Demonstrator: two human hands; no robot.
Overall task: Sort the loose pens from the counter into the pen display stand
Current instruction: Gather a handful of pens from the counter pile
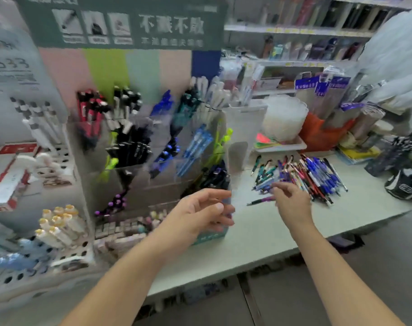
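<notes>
Risk: my right hand (292, 203) pinches a purple pen (261, 200) loosely at its end, left hand (200, 212) relaxed, empty; pen may slip, scattering the pile (306, 177).

Colours at the pen display

Loose pens (313, 177) mostly blue, some red and teal; pale grey-white worktop (259, 231); stand header (129, 22) dark green, white lettering.
</notes>
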